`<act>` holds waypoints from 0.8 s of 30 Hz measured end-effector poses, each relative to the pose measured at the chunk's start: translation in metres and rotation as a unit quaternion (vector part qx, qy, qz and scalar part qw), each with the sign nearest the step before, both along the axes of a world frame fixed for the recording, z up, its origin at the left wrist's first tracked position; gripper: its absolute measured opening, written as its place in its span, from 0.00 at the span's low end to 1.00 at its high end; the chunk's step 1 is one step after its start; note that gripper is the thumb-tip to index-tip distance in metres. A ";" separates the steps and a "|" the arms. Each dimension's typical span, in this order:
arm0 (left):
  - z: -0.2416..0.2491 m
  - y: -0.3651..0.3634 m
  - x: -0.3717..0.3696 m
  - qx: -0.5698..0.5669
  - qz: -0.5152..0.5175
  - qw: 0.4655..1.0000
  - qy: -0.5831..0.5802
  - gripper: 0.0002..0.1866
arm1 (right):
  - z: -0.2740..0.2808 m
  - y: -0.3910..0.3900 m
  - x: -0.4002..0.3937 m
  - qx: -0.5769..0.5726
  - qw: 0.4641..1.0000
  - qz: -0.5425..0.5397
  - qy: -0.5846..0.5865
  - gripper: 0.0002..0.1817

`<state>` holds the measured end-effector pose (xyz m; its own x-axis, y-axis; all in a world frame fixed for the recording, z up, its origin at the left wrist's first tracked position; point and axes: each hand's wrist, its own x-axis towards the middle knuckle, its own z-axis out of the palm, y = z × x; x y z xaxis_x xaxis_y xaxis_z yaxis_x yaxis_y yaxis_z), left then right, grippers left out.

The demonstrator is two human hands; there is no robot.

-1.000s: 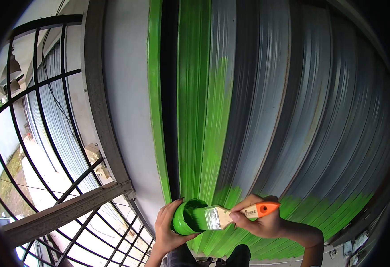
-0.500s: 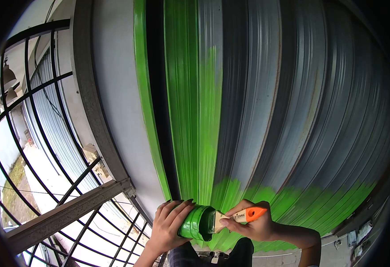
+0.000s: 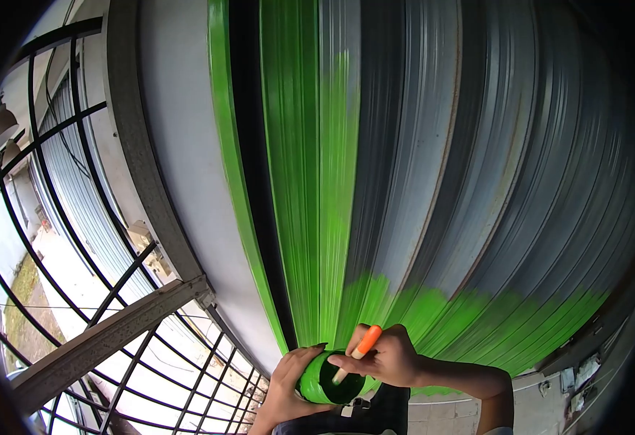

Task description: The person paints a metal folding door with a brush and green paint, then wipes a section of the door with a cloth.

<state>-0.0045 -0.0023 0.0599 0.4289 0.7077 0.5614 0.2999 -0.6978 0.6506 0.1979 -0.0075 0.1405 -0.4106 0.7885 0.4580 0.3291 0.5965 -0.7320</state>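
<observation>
My left hand [image 3: 288, 388] is wrapped round a paint-covered green can [image 3: 316, 378], tilted so that its dark opening shows. Over the can's rim, my right hand [image 3: 390, 360] grips a brush [image 3: 367, 341] with an orange-tipped handle. The brush's lower end is inside the can, and its bristles are hidden. Behind both hands stands a ribbed metal panel [image 3: 422, 145]. Green paint covers its left ribs and a ragged band along its bottom; the remaining ribs are bare grey.
A black barred grille [image 3: 118, 297] with a rusty metal beam [image 3: 107, 341] stands at the left. Next to the panel is a pale wall strip [image 3: 187, 145]. Small objects [image 3: 582, 377] lie at the lower right, by a tiled surface [image 3: 448, 417].
The brush has gone from lying nearly level at the can's mouth to pointing steeply down into it. My right hand has shifted left, and the can's opening has turned upward.
</observation>
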 end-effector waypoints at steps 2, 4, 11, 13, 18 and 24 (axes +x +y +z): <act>-0.002 -0.001 0.001 0.014 0.011 1.000 0.010 0.48 | 0.001 -0.001 -0.001 0.002 1.000 0.003 -0.016 0.14; -0.004 0.000 0.001 0.013 0.013 1.000 0.004 0.47 | -0.001 -0.001 -0.003 0.021 0.999 0.002 -0.027 0.14; -0.006 -0.001 0.001 0.018 -0.005 1.000 0.005 0.46 | -0.016 0.004 -0.005 0.059 0.997 0.008 -0.046 0.15; -0.004 -0.002 0.001 0.026 0.000 1.000 0.007 0.46 | -0.012 0.004 -0.004 0.078 0.994 0.009 -0.076 0.16; -0.004 -0.001 0.004 0.026 0.011 1.000 0.007 0.46 | -0.008 0.007 -0.003 0.060 0.993 0.006 -0.100 0.16; -0.006 0.002 0.003 0.003 0.025 1.000 0.008 0.47 | 0.021 0.009 0.002 0.043 0.999 -0.008 -0.012 0.14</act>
<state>-0.0014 -0.0003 0.0536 0.4023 0.7245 0.5597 0.3440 -0.6861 0.6410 0.1994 0.0020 0.1611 -0.4102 0.7528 0.5148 0.3565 0.6519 -0.6693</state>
